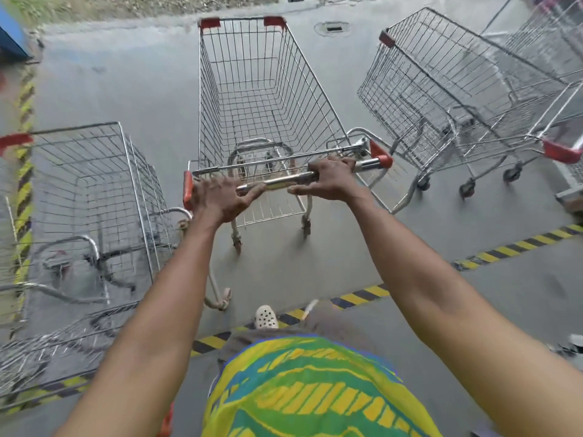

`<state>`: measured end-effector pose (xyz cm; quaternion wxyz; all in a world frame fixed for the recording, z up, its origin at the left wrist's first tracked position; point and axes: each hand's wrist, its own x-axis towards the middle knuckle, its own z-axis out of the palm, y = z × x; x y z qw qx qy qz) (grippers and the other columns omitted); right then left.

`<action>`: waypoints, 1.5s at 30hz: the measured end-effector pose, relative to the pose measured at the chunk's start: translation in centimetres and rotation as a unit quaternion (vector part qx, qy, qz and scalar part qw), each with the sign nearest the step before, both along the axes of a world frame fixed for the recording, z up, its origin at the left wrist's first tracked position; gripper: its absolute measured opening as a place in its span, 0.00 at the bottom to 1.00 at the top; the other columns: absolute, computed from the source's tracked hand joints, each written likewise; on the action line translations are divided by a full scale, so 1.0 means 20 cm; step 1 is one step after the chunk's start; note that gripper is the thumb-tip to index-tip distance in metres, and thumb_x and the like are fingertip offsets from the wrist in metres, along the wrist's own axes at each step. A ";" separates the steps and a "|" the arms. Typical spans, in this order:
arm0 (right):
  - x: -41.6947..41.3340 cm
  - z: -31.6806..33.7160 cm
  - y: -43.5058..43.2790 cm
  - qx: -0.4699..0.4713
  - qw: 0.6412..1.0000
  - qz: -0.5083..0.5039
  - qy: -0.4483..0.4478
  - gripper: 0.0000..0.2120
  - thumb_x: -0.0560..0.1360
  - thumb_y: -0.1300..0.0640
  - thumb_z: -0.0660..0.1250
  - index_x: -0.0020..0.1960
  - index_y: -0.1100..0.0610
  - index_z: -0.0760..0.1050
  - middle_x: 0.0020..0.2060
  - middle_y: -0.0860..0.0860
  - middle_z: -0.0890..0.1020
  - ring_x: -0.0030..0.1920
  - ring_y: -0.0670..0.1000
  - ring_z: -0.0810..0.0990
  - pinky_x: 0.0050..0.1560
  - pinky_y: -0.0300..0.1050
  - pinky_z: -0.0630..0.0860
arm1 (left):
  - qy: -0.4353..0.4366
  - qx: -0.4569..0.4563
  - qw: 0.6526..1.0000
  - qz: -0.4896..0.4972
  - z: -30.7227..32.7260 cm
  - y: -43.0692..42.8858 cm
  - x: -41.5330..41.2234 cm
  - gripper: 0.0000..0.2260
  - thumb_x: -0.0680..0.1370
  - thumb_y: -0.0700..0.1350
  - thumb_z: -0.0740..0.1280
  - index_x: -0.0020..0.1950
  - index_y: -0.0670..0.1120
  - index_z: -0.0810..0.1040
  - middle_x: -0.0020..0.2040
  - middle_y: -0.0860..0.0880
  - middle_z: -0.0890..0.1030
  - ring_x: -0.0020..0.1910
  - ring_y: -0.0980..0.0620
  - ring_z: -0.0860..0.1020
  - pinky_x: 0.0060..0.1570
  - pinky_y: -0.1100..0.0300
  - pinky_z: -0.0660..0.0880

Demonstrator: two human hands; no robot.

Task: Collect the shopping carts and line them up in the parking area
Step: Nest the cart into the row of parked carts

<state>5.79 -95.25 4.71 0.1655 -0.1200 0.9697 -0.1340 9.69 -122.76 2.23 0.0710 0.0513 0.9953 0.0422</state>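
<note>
The person is standing behind the middle cart [265,99], which is sitting on the grey concrete floor [132,89] just past the yellow-and-black hazard stripe [504,250]. The right hand [331,179] is gripping the chrome handle bar [284,181], its fingers curling over the top of it. The left hand [220,200] is lying at the bar's left end with its fingers spread and blurred, looking open and resting rather than clamping, though the blur is making that hard to be sure of

Judging by how things are lying, the job is looking only partly done. The cart on the left [91,197] is sitting close beside the middle one and pointing roughly the same way, so a row seems to be starting there. The cart on the right [448,99] is standing apart and angled off, with another cart [555,45] just behind it, so those are still waiting to be squared up or brought into line
</note>
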 end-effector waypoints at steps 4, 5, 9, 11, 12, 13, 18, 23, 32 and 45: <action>-0.28 0.03 0.02 0.004 0.999 0.028 -0.019 0.29 0.68 0.20 0.61 0.39 0.46 0.70 0.40 0.46 0.75 0.52 0.52 0.72 0.51 0.51 0.57 | 0.019 0.032 0.999 0.018 -0.01 0.01 -0.25 0.45 0.68 0.83 0.41 0.47 0.52 0.84 0.34 0.48 0.75 0.36 0.46 0.76 0.39 0.57 0.70; -0.37 0.01 0.01 0.005 0.999 0.028 -0.014 0.30 0.69 0.19 0.60 0.40 0.47 0.71 0.40 0.46 0.76 0.51 0.52 0.73 0.51 0.51 0.57 | 0.022 0.047 0.998 0.025 -0.01 0.00 -0.31 0.44 0.68 0.83 0.42 0.45 0.51 0.83 0.34 0.48 0.75 0.37 0.45 0.78 0.41 0.55 0.73; -0.74 -0.08 0.01 0.033 0.998 0.031 0.035 0.33 0.68 0.16 0.53 0.37 0.46 0.68 0.43 0.46 0.78 0.55 0.53 0.75 0.62 0.56 0.61 | 0.050 0.059 0.997 0.029 -0.01 0.02 -0.64 0.34 0.70 0.82 0.45 0.33 0.54 0.71 0.33 0.47 0.77 0.38 0.43 0.79 0.47 0.50 0.75; -0.94 -0.10 0.02 0.072 0.994 0.051 0.063 0.36 0.66 0.14 0.45 0.37 0.46 0.67 0.42 0.45 0.77 0.53 0.50 0.74 0.69 0.64 0.61 | 0.062 0.056 0.996 0.030 -0.02 0.03 -0.83 0.32 0.72 0.81 0.47 0.30 0.54 0.66 0.32 0.48 0.77 0.36 0.44 0.77 0.46 0.51 0.70; -1.05 -0.09 0.05 0.089 0.991 0.061 0.079 0.39 0.64 0.13 0.41 0.39 0.46 0.67 0.42 0.45 0.76 0.50 0.49 0.73 0.70 0.68 0.61 | 0.066 0.056 0.996 0.034 -0.03 0.04 -0.93 0.33 0.73 0.80 0.48 0.29 0.53 0.67 0.32 0.49 0.77 0.36 0.45 0.77 0.46 0.51 0.68; -1.16 -0.09 0.09 0.098 0.989 0.067 0.087 0.41 0.62 0.12 0.39 0.40 0.46 0.67 0.41 0.46 0.76 0.48 0.48 0.73 0.70 0.70 0.63 | 0.072 0.053 0.995 0.032 -0.04 0.05 -1.03 0.32 0.73 0.80 0.49 0.30 0.53 0.70 0.32 0.50 0.77 0.37 0.45 0.77 0.46 0.51 0.68; -1.73 -0.10 0.35 0.096 0.984 0.078 0.132 0.39 0.66 0.13 0.39 0.42 0.47 0.66 0.39 0.47 0.73 0.47 0.51 0.78 0.67 0.62 0.69 | 0.057 0.022 0.996 0.060 -0.01 0.14 -1.52 0.35 0.75 0.78 0.52 0.35 0.49 0.79 0.37 0.52 0.78 0.39 0.48 0.76 0.51 0.50 0.64; -2.15 -0.11 0.42 0.065 0.989 0.052 0.124 0.38 0.65 0.14 0.42 0.40 0.48 0.66 0.43 0.48 0.74 0.53 0.52 0.78 0.71 0.65 0.64 | 0.029 0.030 0.995 0.087 0.00 0.21 -1.99 0.43 0.70 0.82 0.46 0.39 0.48 0.83 0.39 0.49 0.80 0.40 0.47 0.77 0.46 0.52 0.62; -2.23 -0.10 0.47 0.059 0.995 -0.009 0.075 0.38 0.64 0.14 0.44 0.35 0.49 0.65 0.44 0.47 0.79 0.54 0.51 0.76 0.74 0.65 0.58 | -0.010 0.034 0.994 0.108 0.05 0.27 -2.20 0.42 0.65 0.85 0.48 0.40 0.52 0.85 0.43 0.52 0.83 0.49 0.47 0.80 0.72 0.46 0.54; -1.21 -0.09 0.44 0.045 0.990 -0.010 0.136 0.41 0.65 0.14 0.46 0.37 0.52 0.73 0.38 0.48 0.80 0.47 0.52 0.78 0.60 0.55 0.61 | -0.007 -0.012 0.998 0.059 0.08 0.23 -1.14 0.42 0.69 0.84 0.45 0.36 0.52 0.83 0.35 0.52 0.80 0.40 0.49 0.80 0.53 0.49 0.68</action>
